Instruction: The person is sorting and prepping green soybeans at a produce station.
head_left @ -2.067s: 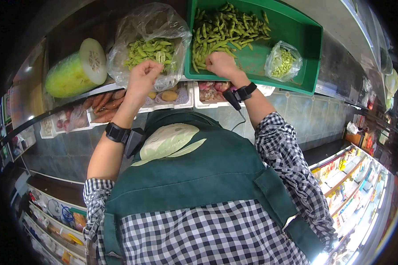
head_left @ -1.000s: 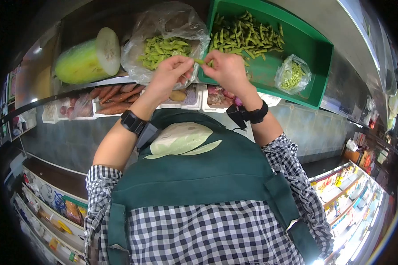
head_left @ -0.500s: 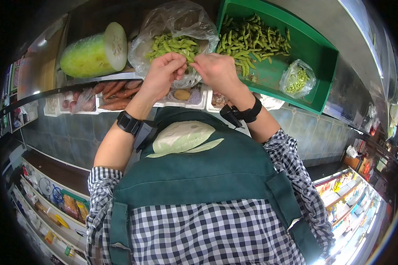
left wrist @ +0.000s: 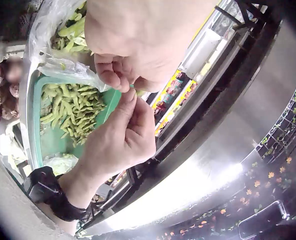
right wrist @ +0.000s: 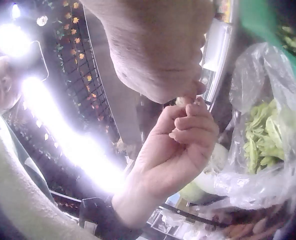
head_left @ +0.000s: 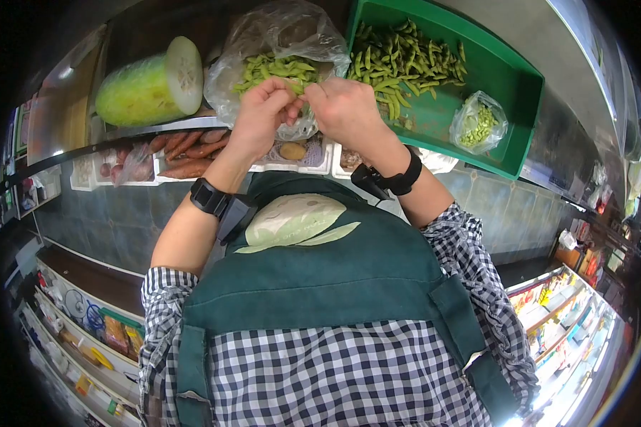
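Both hands meet over the near rim of a clear plastic bag (head_left: 224, 82) that holds light green bean pods (head_left: 278, 69). Fingertips of my left hand (head_left: 265, 114) pinch one end of a small green bean pod (left wrist: 131, 86). My right hand (head_left: 347, 112) pinches the same pod from the other side, thumb and fingers curled. Most of the pod is hidden by the fingers. To the right, a green crate (head_left: 509, 107) contains a heap of edamame pods (head_left: 406, 60). Inside it also lies a small bag of shelled beans (head_left: 479, 128).
Left of the bag lies a cut winter melon (head_left: 139, 89). Below the counter edge, white foam boxes hold sweet potatoes (head_left: 192, 146), red onions (left wrist: 5, 95) and a potato (head_left: 292, 150). Lit goods shelves (head_left: 570, 327) stand behind on the right.
My right hand has left the crate's edamame heap and moved left to meet my left hand. A pod now sits between both hands. In the last half second they have shifted only slightly.
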The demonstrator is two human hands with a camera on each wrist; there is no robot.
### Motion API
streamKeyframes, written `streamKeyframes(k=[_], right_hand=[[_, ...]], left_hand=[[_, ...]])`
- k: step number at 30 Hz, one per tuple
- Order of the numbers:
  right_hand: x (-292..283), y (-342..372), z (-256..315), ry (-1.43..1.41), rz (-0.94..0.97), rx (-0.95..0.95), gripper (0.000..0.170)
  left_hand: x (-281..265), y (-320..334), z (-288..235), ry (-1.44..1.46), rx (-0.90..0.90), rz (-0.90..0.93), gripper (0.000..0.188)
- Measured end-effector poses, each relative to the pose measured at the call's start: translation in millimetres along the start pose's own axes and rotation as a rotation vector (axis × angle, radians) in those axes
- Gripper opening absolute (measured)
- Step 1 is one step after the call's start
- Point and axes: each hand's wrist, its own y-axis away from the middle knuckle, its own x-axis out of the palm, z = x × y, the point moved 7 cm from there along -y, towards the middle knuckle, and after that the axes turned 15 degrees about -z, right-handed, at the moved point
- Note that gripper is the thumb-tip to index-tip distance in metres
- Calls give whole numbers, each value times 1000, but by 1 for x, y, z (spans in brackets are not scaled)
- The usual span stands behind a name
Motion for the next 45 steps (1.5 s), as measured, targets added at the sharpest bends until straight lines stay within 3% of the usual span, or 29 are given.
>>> streamKeyframes(k=[3, 5, 12, 18, 30, 33, 35, 39, 42, 44, 45], right_hand=[[-5, -1, 2, 26, -17, -17, 8], [0, 2, 3, 76, 83, -18, 9], [4, 5, 5, 74, 124, -42, 9], [5, 4, 13, 66, 168, -125, 9], [20, 5, 7, 19, 161, -8, 12], [32, 8, -15, -101, 187, 146, 16], [45, 19, -40, -629, 278, 682, 21], [58, 38, -46, -713, 364, 853, 21], [57, 42, -43, -739, 257, 807, 22], [63, 53, -40, -870, 313, 1029, 22], [65, 51, -38, -926, 245, 997, 21]], left_hand=[[2, 0, -5, 85, 4, 10, 5], [3, 2, -7, 115, 11, 26, 5], [0, 4, -8, 59, 32, 38, 4], [-4, 2, -12, -112, 32, -31, 5], [-8, -7, -16, -392, 198, -171, 13], [-11, -7, -9, -224, 82, -111, 10], [-9, -5, -9, -176, 79, -86, 5], [-10, -7, -2, -183, 51, -51, 4], [-3, -2, -2, -158, 14, -33, 10], [-4, -2, -6, -262, -1, -76, 18], [-5, -4, -4, -339, 28, -56, 20]])
